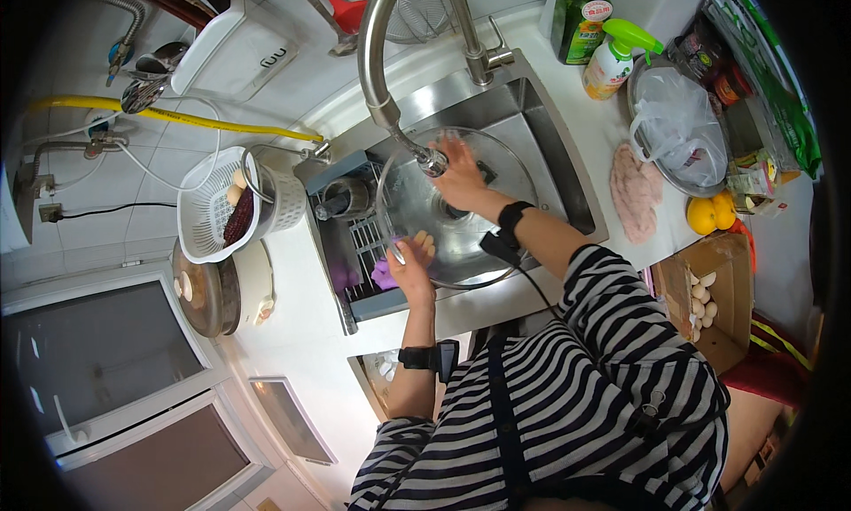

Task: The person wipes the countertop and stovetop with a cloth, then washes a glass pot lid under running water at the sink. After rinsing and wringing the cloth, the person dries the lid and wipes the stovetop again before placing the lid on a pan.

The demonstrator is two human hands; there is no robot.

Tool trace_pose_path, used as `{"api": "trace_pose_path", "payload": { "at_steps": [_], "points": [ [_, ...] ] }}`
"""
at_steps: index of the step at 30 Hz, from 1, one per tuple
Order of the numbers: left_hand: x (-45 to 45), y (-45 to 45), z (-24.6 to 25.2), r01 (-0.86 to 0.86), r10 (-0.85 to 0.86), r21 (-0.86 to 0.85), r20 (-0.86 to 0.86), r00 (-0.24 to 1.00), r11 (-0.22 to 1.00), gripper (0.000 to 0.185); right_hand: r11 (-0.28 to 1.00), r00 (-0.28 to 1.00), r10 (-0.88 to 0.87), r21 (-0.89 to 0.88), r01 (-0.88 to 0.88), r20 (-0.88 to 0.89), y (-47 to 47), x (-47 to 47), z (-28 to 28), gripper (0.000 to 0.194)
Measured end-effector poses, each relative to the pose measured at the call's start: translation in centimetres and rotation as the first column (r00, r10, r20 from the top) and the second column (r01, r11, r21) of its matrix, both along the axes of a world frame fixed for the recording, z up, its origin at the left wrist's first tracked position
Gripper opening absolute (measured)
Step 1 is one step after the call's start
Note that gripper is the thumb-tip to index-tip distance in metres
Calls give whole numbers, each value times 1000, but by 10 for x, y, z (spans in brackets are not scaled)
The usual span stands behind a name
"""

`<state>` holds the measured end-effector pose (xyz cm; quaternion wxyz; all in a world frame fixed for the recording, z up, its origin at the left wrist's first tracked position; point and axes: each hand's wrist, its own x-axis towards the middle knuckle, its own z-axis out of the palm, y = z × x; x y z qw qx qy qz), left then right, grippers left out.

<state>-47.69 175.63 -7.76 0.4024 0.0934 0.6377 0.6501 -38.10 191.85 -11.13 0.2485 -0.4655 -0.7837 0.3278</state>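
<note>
A large round clear glass lid [492,245] is tilted over the stainless steel sink [565,158]. My left hand [412,265] pinches its near-left rim, with the thumb on one side and the fingers on the other. My right hand [459,175] lies with its fingers extended against the glass, just beside the spray head of the faucet [433,162]. Whether water is running is hard to tell. Left of the lid, a purple cloth [383,275] lies on a grey drain rack [362,235], near a metal cup [346,197].
Left of the sink stand a white basket [193,228] holding dark corn and eggs, and a lidded pot [249,285]. To the right are a spray bottle [608,65], a green detergent bottle [578,26], a pink cloth [635,192] and a carton [731,325] of eggs.
</note>
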Motion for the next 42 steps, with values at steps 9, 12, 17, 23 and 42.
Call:
{"api": "trace_pose_path", "payload": {
  "at_steps": [9, 12, 17, 23, 42],
  "points": [
    [0, 3, -21, -102, 102, -20, -19, 995, 995, 34, 846, 876, 466, 229, -482, 122, -82, -15, 7, 58],
    [-10, 1, -23, -134, 151, -116, 162, 975, 984, 35, 728, 770, 626, 260, -634, 125, -95, 44, -7, 57],
    [-23, -2, -22, -57, 56, 8, 105, 993, 998, 30, 865, 826, 424, 106, -491, 371, -46, 113, -35, 55],
    [-3, 0, -18, -30, 33, -44, 85, 996, 999, 30, 958, 939, 149, 190, -215, 309, -15, 50, -48, 59],
    [-24, 25, -74, 18, 44, -125, 477, 878, 992, 33, 637, 658, 719, 166, -753, 227, -26, 142, 18, 33]
  ]
}}
